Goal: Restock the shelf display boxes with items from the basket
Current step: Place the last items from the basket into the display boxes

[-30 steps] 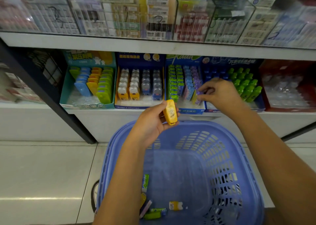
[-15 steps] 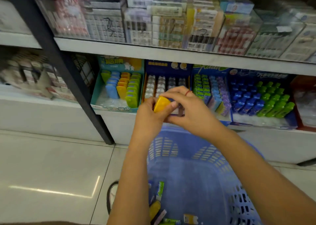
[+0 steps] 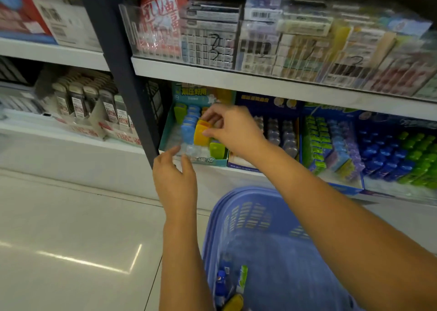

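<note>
A teal display box (image 3: 169, 133) on the low shelf holds rows of green, blue, yellow and lime cases. My right hand (image 3: 233, 130) reaches into it and pinches a yellow case (image 3: 201, 134) at the front of the yellow row. My left hand (image 3: 175, 175) hovers below the box's front edge with fingers relaxed, holding nothing. The blue plastic basket (image 3: 236, 199) stands on the floor under my arms. In its bottom lie a few loose items, among them a blue one (image 3: 221, 280), a green one (image 3: 243, 275) and a yellow one (image 3: 234, 302).
A dark shelf upright (image 3: 132, 102) stands just left of the teal box. To the right are display boxes of clear-topped items (image 3: 281, 130), green and purple packs (image 3: 331, 142) and blue and green cases (image 3: 399, 154). Clear bins fill the shelf above. White tile floor (image 3: 71, 228) lies left.
The yellow case passed from my left hand to my right, which has carried it left into the teal box. My left hand has let go and dropped below. The view swung left.
</note>
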`<state>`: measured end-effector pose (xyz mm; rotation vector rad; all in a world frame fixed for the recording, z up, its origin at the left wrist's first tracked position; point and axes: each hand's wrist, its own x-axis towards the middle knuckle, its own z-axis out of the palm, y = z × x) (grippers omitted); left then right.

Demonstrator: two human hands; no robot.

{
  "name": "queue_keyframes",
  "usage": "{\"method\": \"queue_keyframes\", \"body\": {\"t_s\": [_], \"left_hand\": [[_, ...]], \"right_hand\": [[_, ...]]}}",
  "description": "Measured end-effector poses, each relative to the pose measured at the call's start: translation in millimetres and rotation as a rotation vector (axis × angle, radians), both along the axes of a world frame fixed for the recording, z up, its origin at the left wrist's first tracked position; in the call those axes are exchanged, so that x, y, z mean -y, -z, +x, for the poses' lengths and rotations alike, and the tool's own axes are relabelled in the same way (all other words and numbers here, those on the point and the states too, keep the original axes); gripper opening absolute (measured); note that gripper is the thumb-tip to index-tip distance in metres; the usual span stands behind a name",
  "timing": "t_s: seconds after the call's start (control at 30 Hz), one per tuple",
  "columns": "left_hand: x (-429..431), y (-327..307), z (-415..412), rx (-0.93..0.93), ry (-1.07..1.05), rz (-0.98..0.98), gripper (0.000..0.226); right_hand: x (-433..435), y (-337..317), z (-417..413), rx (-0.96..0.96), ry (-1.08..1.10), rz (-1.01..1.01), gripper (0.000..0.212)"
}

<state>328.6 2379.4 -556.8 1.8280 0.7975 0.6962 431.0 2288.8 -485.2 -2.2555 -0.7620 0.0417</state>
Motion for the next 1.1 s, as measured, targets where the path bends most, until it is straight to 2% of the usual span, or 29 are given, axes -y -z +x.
{"method": "queue_keyframes", "body": {"t_s": [0.07,0.2,0.3,0.5,0.7,0.83,0.9,1.0,1.07,1.1], "left_hand": [[3,8,0,0.026,0.026,0.018,0.026],[3,13,5,0.094,0.044,-0.046,0.025],[0,14,7,0.098,0.044,-0.079,0.023],[-3,15,8,0.114,0.045,-0.075,0.021],[-11,15,6,0.057,0.079,-0.014,0.023],[-11,6,-2,-0.031,0.116,0.056,0.027],[-7,-3,-9,-0.011,0.11,0.077,0.024],[8,-16,-16,0.037,0.197,0.015,0.018],[23,-17,-15,-0.044,0.336,0.028,0.027],[32,-14,-13,-0.116,0.42,0.036,0.031]], "right_hand": [[-9,11,4,0.069,-0.011,-0.145,0.022],[-15,14,8,0.142,0.044,-0.279,0.019],[-23,10,4,0.266,0.05,-0.459,0.016],[-29,12,-2,0.401,0.083,-0.541,0.017],[-29,24,-7,0.526,-0.062,-0.676,0.024],[-25,12,-7,0.428,-0.013,-0.664,0.023],[-18,7,-9,0.368,-0.044,-0.634,0.03],[12,11,-30,0.278,-0.04,-0.371,0.033],[48,29,-51,0.186,0.017,-0.199,0.024],[69,43,-61,0.115,0.044,-0.184,0.021]]}}
